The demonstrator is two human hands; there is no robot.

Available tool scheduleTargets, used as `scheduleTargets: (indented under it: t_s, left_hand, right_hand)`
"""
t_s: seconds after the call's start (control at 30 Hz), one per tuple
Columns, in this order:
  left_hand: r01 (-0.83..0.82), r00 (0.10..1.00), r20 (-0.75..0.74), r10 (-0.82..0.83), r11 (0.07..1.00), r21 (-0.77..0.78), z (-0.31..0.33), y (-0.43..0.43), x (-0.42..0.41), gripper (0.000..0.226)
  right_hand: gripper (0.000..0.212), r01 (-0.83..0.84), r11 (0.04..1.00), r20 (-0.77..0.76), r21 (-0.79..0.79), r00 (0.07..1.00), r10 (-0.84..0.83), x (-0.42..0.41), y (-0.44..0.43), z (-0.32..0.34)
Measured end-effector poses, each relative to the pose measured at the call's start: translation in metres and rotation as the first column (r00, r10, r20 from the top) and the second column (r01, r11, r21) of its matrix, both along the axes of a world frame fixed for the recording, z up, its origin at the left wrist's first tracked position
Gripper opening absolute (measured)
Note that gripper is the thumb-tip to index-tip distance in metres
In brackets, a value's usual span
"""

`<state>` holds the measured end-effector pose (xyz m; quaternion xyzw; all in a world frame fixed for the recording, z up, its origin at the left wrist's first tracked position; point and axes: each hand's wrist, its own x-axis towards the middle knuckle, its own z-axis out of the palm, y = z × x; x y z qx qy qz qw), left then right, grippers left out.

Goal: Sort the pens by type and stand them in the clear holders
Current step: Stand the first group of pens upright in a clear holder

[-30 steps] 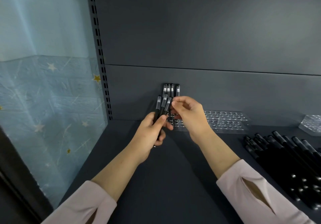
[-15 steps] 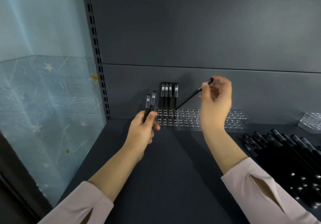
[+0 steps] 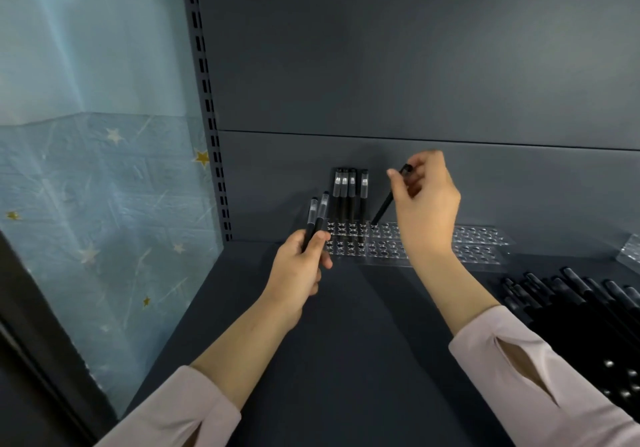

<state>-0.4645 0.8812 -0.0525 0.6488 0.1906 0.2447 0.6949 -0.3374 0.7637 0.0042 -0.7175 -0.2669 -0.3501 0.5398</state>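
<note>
Right hand (image 3: 427, 204) pinches tilted pen (image 3: 385, 207) — tip at clear holder (image 3: 478, 238).

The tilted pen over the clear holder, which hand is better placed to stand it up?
Right. The right hand pinches the tilted pen near its top, its tip at a hole in the clear holder beside the four standing pens. The left hand grips two other pens.

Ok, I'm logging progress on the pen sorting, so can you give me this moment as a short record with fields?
left hand: holds two pens, caps up
right hand: pinches tilted pen, lower end at holder back row
standing pens: four, back row, left end of holder
loose pens: pile on shelf, right side
</note>
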Motion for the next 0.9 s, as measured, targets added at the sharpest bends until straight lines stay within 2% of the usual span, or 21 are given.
scheduleTargets:
  t_s: [0.07, 0.13, 0.23, 0.37, 0.43, 0.53, 0.63, 0.7, 0.8, 0.9]
  left_hand:
    - [-0.002, 1.0, -0.006, 0.002, 1.0, 0.004, 0.0, -0.001, 0.001, 0.017]
    - [-0.005, 1.0, -0.012, 0.005, 1.0, 0.002, 0.0, 0.0, 0.002, 0.017]
    - [-0.012, 1.0, -0.015, 0.012, 1.0, -0.02, 0.0, 0.0, 0.004, 0.019]
    - [-0.012, 0.999, -0.034, 0.01, 0.998, -0.061, 0.001, 0.001, 0.005, 0.02]
    - [-0.001, 1.0, -0.028, -0.001, 0.998, -0.064, 0.001, 0.0, 0.004, 0.02]
    - [0.029, 1.0, -0.002, -0.029, 0.999, -0.025, 0.002, -0.003, 0.001, 0.02]
    - [0.066, 0.998, 0.015, -0.066, 0.998, 0.013, 0.005, -0.006, -0.001, 0.02]
    - [0.106, 0.994, 0.022, -0.107, 0.994, 0.013, 0.006, -0.008, -0.001, 0.02]
    - [0.178, 0.983, 0.038, -0.178, 0.984, 0.005, 0.008, -0.01, -0.003, 0.019]
    - [0.227, 0.972, 0.046, -0.229, 0.973, 0.03, 0.008, -0.01, -0.005, 0.021]
  right_hand:
    - [0.014, 0.054, 0.994, 0.105, -0.099, 0.993, -0.044, 0.001, 0.007, 0.001]
    - [0.015, 0.1, 0.974, 0.127, -0.201, 0.989, -0.076, 0.004, 0.013, 0.004]
    - [0.02, 0.114, 0.932, -0.017, -0.346, 0.992, -0.127, 0.011, 0.02, 0.004]
    - [0.021, 0.054, 0.93, -0.08, -0.363, 0.993, -0.089, 0.01, 0.023, -0.008]
    - [0.024, 0.037, 0.943, -0.1, -0.33, 0.992, -0.074, 0.008, 0.022, -0.007]
    - [0.033, -0.04, 0.984, -0.163, -0.175, 0.987, 0.011, -0.001, 0.018, -0.006]
    - [0.018, -0.19, 0.978, -0.235, -0.08, 0.957, 0.167, -0.017, 0.013, -0.012]
    - [0.009, -0.356, 0.931, -0.365, -0.086, 0.881, 0.303, -0.026, 0.011, -0.016]
    - [0.007, -0.553, 0.827, -0.505, 0.097, 0.689, 0.52, -0.037, 0.008, -0.017]
    - [0.019, -0.555, 0.814, -0.493, 0.17, 0.668, 0.558, -0.041, 0.002, -0.016]
